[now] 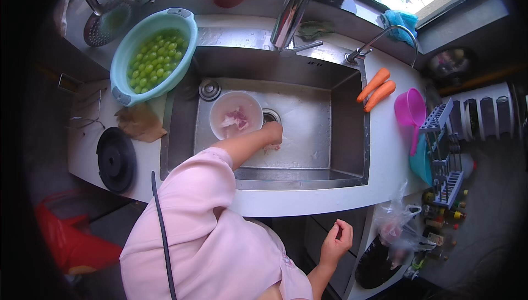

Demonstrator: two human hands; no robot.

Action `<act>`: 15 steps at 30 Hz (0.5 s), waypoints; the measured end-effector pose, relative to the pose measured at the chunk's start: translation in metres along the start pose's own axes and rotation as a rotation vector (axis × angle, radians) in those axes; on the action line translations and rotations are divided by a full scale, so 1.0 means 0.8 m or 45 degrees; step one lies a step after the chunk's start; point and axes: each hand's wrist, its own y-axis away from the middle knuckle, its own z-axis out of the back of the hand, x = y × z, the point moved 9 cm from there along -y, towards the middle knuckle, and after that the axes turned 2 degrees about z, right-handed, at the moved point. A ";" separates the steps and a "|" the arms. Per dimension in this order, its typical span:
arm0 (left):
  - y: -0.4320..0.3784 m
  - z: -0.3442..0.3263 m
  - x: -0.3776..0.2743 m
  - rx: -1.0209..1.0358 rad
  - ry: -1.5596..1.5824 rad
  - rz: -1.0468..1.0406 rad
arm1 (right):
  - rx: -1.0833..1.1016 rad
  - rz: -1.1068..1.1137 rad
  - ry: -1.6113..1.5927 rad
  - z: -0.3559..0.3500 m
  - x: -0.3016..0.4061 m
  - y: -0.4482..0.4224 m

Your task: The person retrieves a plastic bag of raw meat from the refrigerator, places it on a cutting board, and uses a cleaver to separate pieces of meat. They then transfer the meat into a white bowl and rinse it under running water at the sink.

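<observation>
My left hand [273, 133] reaches into the steel sink [307, 114], just right of a white bowl and over the near edge of the drain [271, 116]. Its fingers face away, so whether it grips anything is hidden. Small meat scraps [272, 147] lie on the sink floor beside it. The white bowl [216, 114] holds water and a piece of raw meat [236, 119]. My right hand [337, 240] hangs in front of the counter's edge, its fingers loosely curled and apart, with nothing visible in it.
A light-blue basin [120, 69] of green grapes [154, 62] stands at the sink's upper left. Two peeled carrots [379, 95] and a pink dipper [410, 106] lie to the right. The faucet [293, 15] rises behind the sink. A plastic bag [398, 225] sits at lower right.
</observation>
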 end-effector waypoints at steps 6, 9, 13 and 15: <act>0.091 0.061 -0.012 0.433 0.791 -0.193 | 0.068 0.264 -0.128 -0.043 0.037 -0.042; 0.134 0.113 0.020 0.491 1.401 -0.442 | 0.188 0.218 -0.265 -0.067 0.046 -0.062; 0.119 0.117 0.132 0.191 1.537 -0.042 | 0.223 0.383 -0.336 -0.080 0.068 -0.077; 0.106 0.106 0.185 -0.105 1.273 0.154 | 0.274 0.384 -0.361 -0.087 0.067 -0.079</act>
